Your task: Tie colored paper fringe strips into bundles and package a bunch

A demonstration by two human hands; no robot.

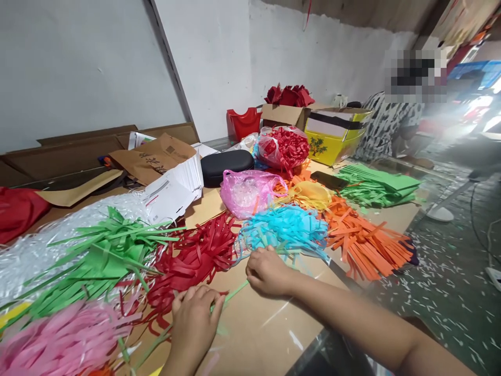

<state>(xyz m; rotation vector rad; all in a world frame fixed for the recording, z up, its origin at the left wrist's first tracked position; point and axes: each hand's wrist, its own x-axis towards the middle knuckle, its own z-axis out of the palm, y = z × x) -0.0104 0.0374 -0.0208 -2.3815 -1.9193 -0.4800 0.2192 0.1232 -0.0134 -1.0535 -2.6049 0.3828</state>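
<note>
A narrow green strip runs between my hands over the brown cardboard on the table. My left hand is closed on it, and more of the strip trails out toward the lower left. Farther right, my right hand is curled tightly around the strip's other end. Red strips lie in a heap just beyond my left hand. A pile of light blue strips sits right behind my right hand, with orange strips to its right.
Green strips, pink strips and white strands cover the left side. A pink plastic bag, a black case and a yellow box stand farther back. A person in a patterned top is at the far right.
</note>
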